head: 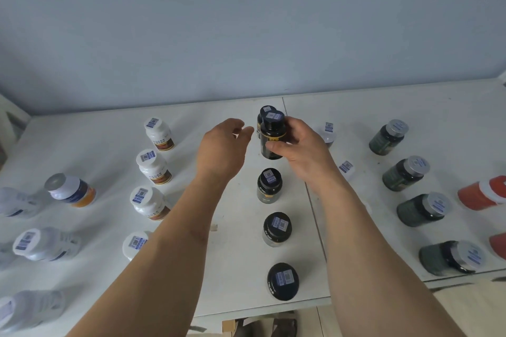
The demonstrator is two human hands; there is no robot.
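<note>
- Grip: the right hand (301, 150) holds a black bottle (271, 135), thumb across its front and fingers curled round its right side, clamped on it.
- Held upright and lifted off the white table (241, 254), the black bottle hangs over the far end of the middle row, its black cap with a small blue-and-white sticker facing up.
- Just behind it stands a second dark bottle (264, 112), mostly hidden; whether the two touch cannot be told.
- The left hand (221, 150) hovers just left of the black bottle, fingers relaxed and apart, holding nothing and not touching it.
- Nearer in the same row stand three more dark bottles (276, 228), upright and spaced apart, running toward the near edge of the table.
- To the left, a row of white bottles (154, 167) with brown labels runs from far to near; the nearest is partly covered by the left forearm.
- Further left stands a blue and orange bottle (71, 190), with pale bottles (45, 243) near it at the left edge.
- To the right, a row of green bottles (404, 173) with pale caps runs near to far; two small white-capped bottles (346, 168) show beside the right wrist.
- At the right edge sit red bottles (482, 193), partly cut off.
- Behind the table rises a plain pale blue wall (246, 21).
</note>
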